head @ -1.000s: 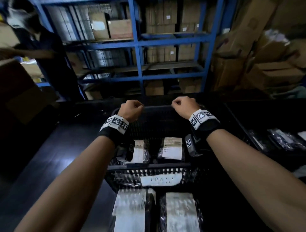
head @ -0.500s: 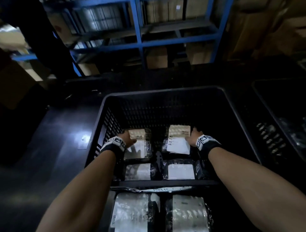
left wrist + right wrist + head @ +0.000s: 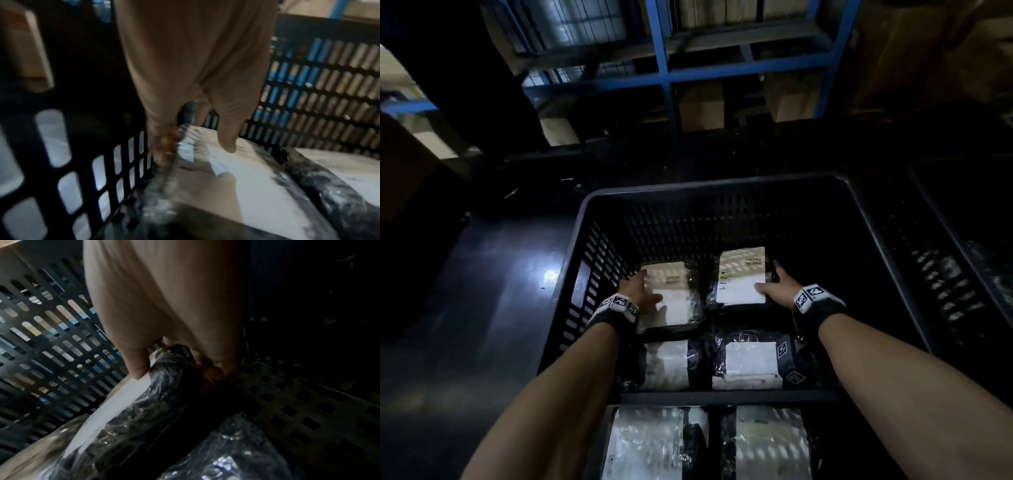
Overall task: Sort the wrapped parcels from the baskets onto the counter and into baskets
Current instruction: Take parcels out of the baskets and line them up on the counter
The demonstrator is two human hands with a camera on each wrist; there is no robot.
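A black slotted basket (image 3: 722,185) holds several plastic-wrapped parcels with white labels. My left hand (image 3: 643,287) grips the far-left parcel (image 3: 674,298) at its left edge. In the left wrist view the thumb lies on top of that parcel (image 3: 246,186) and the fingers (image 3: 162,154) curl down its side by the basket wall. My right hand (image 3: 770,279) grips the far-right parcel (image 3: 739,274) at its right edge, thumb on the label. The right wrist view shows the fingers (image 3: 213,371) tucked under this parcel (image 3: 123,410).
Two more parcels (image 3: 751,365) lie nearer me in the same basket, and a lower basket at the bottom edge holds two others (image 3: 770,442). Another black basket (image 3: 962,274) stands to the right. Dark counter (image 3: 482,308) lies left. Blue shelving (image 3: 664,68) with cartons stands behind.
Both hands left the basket's far rim, went down inside, and now hold the two far parcels. The view has tilted downward.
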